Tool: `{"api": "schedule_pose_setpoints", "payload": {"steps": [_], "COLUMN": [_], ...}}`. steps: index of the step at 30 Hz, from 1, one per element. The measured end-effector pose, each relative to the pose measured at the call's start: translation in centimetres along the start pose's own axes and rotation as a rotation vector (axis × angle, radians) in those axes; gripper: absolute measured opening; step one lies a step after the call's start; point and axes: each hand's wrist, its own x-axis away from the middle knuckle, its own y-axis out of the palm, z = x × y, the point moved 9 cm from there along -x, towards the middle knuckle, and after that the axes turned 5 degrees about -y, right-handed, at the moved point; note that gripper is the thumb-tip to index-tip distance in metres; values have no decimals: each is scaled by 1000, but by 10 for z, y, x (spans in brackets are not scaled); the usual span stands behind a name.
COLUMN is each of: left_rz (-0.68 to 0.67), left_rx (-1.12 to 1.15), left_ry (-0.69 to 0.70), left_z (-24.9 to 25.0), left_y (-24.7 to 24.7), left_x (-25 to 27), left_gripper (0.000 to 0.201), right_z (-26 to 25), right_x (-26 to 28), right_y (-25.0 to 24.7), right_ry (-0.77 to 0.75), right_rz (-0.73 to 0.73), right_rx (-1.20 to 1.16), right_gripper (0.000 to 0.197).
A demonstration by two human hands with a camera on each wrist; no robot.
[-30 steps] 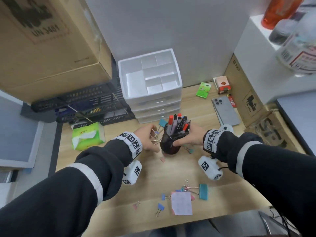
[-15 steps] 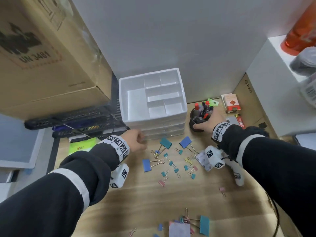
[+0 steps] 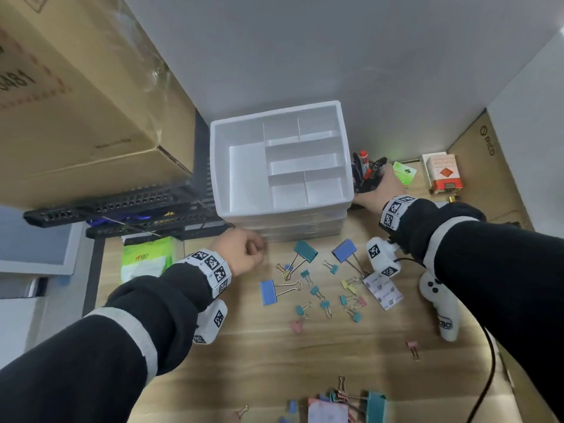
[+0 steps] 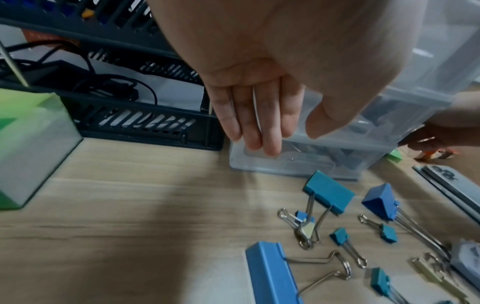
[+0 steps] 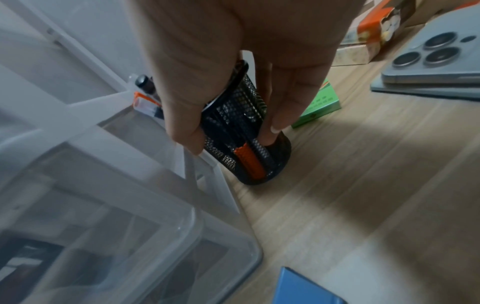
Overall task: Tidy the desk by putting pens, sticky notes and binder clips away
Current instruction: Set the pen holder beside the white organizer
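A black mesh pen holder [image 3: 367, 181] [image 5: 249, 148] full of pens stands on the desk, right of the white drawer organiser [image 3: 218, 166]. My right hand [image 3: 377, 186] [image 5: 233, 137] grips it, thumb on one side and fingers on the other. My left hand [image 3: 247, 254] [image 4: 288, 137] holds nothing; its fingers point down at the front of the bottom drawer [image 4: 337, 164]. Several binder clips [image 3: 317, 285] lie scattered in front of the organiser, among them a large blue one [image 3: 268, 293] [image 4: 272, 273]. A sticky-note pad [image 3: 384, 290] lies at their right.
More clips and a paper pad [image 3: 328, 412] lie at the near edge. A phone [image 5: 436, 61], a green pack [image 3: 404, 172] and a red-and-white box [image 3: 444, 175] sit right of the holder. Black crates [image 3: 122, 206], a tissue pack [image 3: 146, 261] and a cardboard box [image 3: 76, 102] fill the left.
My right hand carried the pen holder from the desk's middle to the back right, beside the organiser. My left hand let go of it and moved to the organiser's front left corner.
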Motion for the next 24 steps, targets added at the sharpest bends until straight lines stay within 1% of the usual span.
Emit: {"api": "schedule_pose_setpoints", "payload": {"steps": [5, 7, 9, 11, 12, 13, 14, 15, 16, 17, 20, 22, 23, 24], "left_rz": [-5, -9, -14, -16, -16, -18, -22, -27, -36, -50, -89, -106, -116, -126], "left_rx": [-14, -22, -28, -31, -34, -41, -53, -68, -82, -100, -152, -181, -191, -198], "left_ry": [25, 22, 15, 5, -2, -12, -25, -40, -54, -69, -107, -131, -137, -134], "left_z": [1, 1, 2, 2, 1, 0, -1, -3, -6, -9, -16, -20, -21, -20], "left_y": [0, 0, -2, -4, -4, -5, -5, -5, -4, -2, 8, 17, 23, 29], "left_x": [0, 0, 1, 2, 4, 5, 5, 5, 7, 9, 18, 26, 30, 36], "left_gripper": [14, 15, 15, 13, 13, 12, 13, 14, 17, 20, 23, 26, 27, 28], "right_z": [1, 2, 7, 12, 13, 14, 16, 17, 19, 26, 43, 57, 64, 72], "right_x": [-5, -4, 0, 9, 16, 21, 26, 32, 37, 43, 71, 88, 97, 105], "right_y": [2, 3, 5, 4, 3, 2, 2, 4, 6, 8, 13, 18, 20, 23], "right_ry": [11, 27, 64, 136, 164, 178, 188, 186, 179, 185, 203, 207, 209, 218], "right_rz": [-3, -3, 6, 41, 52, 45, 13, -24, -73, -123, -263, -331, -359, -371], "right_rx": [6, 10, -19, -29, 28, 120, 230, 334, 422, 491, 683, 789, 839, 870], "right_gripper": [89, 94, 103, 106, 104, 96, 77, 51, 31, 26, 28, 30, 33, 42]}}
